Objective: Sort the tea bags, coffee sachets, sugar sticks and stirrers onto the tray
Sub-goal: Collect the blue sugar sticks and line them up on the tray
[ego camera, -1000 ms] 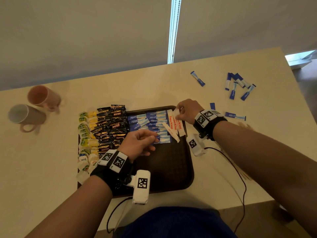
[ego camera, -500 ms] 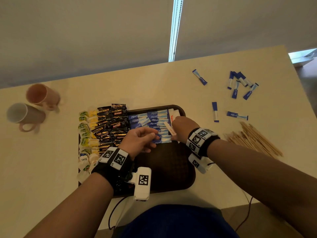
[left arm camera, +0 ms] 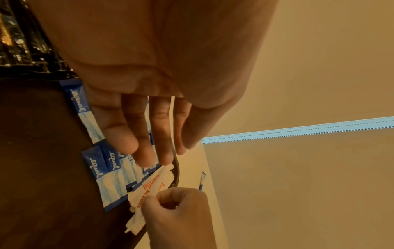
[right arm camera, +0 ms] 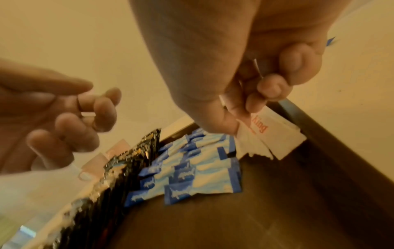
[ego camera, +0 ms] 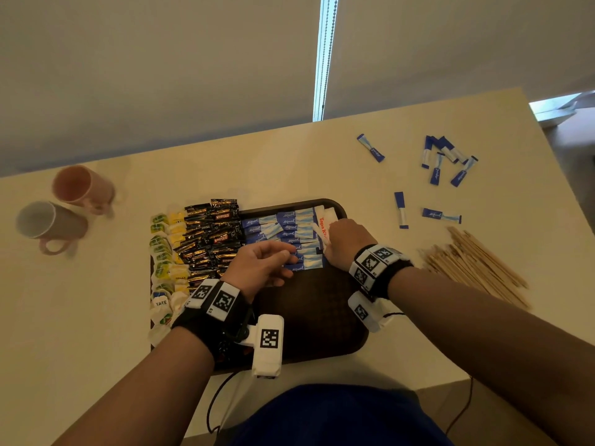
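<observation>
Our right hand (ego camera: 346, 241) pinches white paper sugar sticks with red lettering (right arm camera: 275, 134) at the far right corner of the dark brown plastic tray (ego camera: 322, 317), beside the rows of blue sachets (ego camera: 289, 233). Our left hand (ego camera: 260, 268) hovers over them, fingers loosely curled, holding nothing. Wooden stirrers (ego camera: 476, 265) lie on the beige surface (ego camera: 80, 317).

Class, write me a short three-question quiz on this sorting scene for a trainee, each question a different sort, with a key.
1. True or false: the wooden stirrers lie on the tray.
2. What does the right hand grip? A) white sachets B) a mug C) a tea bag
3. Fill in: the black coffee sachets lie between the tea bags and the ___ sticks.

Key: 1 false, they lie on the table; 2 A, the white sachets; 3 blue, the blue sticks.
</observation>
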`<state>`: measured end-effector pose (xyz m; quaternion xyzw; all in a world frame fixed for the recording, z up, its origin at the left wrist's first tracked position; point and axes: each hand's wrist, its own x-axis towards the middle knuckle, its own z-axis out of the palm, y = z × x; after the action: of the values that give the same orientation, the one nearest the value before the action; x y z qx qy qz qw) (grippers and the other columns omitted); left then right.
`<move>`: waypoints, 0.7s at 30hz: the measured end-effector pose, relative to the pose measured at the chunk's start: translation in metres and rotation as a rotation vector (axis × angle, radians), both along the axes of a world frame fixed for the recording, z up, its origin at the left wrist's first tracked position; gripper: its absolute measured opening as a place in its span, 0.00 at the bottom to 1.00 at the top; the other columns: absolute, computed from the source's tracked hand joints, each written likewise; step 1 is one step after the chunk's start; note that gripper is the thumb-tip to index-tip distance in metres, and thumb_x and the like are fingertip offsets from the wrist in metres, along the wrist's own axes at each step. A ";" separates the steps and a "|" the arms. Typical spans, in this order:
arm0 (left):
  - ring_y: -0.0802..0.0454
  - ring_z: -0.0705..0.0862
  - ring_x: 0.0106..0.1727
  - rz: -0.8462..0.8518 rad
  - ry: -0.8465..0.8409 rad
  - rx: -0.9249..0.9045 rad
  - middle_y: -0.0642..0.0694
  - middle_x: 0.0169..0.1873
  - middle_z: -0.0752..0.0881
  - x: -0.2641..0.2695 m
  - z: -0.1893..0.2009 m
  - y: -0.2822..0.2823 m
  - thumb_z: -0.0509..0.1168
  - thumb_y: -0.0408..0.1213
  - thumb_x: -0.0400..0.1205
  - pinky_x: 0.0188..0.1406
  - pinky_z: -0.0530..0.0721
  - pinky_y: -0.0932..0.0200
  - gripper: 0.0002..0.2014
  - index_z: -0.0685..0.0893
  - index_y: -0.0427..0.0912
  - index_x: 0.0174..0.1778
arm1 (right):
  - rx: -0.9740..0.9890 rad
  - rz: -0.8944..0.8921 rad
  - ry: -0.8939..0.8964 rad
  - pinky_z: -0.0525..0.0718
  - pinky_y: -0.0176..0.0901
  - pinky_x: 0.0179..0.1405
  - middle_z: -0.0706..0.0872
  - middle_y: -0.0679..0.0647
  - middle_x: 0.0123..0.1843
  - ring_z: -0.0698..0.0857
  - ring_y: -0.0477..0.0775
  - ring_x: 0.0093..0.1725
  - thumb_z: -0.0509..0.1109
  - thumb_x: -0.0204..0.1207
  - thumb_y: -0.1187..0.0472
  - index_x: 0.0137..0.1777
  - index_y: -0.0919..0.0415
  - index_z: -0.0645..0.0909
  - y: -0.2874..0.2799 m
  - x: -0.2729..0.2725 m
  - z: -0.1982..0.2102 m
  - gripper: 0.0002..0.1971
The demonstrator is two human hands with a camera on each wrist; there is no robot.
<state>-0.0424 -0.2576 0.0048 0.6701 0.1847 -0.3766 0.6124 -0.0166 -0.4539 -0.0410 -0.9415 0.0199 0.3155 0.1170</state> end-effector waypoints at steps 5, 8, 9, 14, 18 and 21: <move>0.50 0.88 0.45 0.007 0.002 0.066 0.42 0.50 0.90 0.003 -0.001 -0.009 0.65 0.32 0.85 0.43 0.90 0.53 0.08 0.86 0.40 0.57 | 0.388 -0.181 -0.037 0.79 0.38 0.47 0.88 0.52 0.52 0.84 0.48 0.48 0.70 0.81 0.54 0.54 0.60 0.88 -0.001 -0.003 0.011 0.11; 0.49 0.89 0.48 -0.016 -0.042 0.104 0.41 0.52 0.90 0.009 -0.002 -0.013 0.68 0.34 0.84 0.46 0.90 0.50 0.09 0.87 0.41 0.60 | 0.684 -0.240 0.057 0.83 0.44 0.56 0.88 0.45 0.49 0.84 0.42 0.48 0.73 0.79 0.57 0.54 0.56 0.89 0.000 -0.005 0.020 0.07; 0.49 0.89 0.48 -0.014 -0.057 0.105 0.42 0.51 0.90 0.011 -0.001 -0.014 0.68 0.35 0.84 0.46 0.90 0.51 0.08 0.87 0.43 0.58 | 0.729 -0.249 0.076 0.84 0.46 0.57 0.89 0.46 0.47 0.85 0.44 0.49 0.73 0.79 0.57 0.52 0.55 0.90 0.001 -0.006 0.021 0.07; 0.48 0.91 0.50 -0.035 -0.156 0.176 0.43 0.48 0.91 0.016 0.001 -0.013 0.71 0.36 0.82 0.47 0.90 0.50 0.05 0.89 0.44 0.52 | 0.803 -0.220 0.097 0.87 0.47 0.49 0.90 0.52 0.45 0.87 0.51 0.46 0.73 0.79 0.56 0.48 0.55 0.90 0.005 -0.009 0.025 0.05; 0.51 0.91 0.47 -0.079 -0.191 0.226 0.46 0.43 0.91 0.015 0.002 -0.012 0.72 0.38 0.81 0.41 0.88 0.56 0.02 0.88 0.44 0.47 | 0.894 -0.305 -0.014 0.81 0.38 0.35 0.86 0.45 0.38 0.83 0.43 0.34 0.73 0.79 0.54 0.46 0.51 0.86 0.002 -0.003 0.031 0.04; 0.51 0.90 0.46 -0.143 -0.186 0.227 0.47 0.42 0.91 0.012 0.002 -0.018 0.73 0.36 0.81 0.38 0.86 0.58 0.02 0.86 0.46 0.45 | 0.841 -0.198 -0.036 0.83 0.35 0.34 0.85 0.44 0.31 0.82 0.37 0.29 0.75 0.78 0.58 0.40 0.52 0.88 -0.002 0.004 0.035 0.05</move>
<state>-0.0302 -0.2751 0.0066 0.7784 0.1203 -0.3324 0.5187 -0.0128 -0.4555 -0.0056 -0.8106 -0.0224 0.2671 0.5206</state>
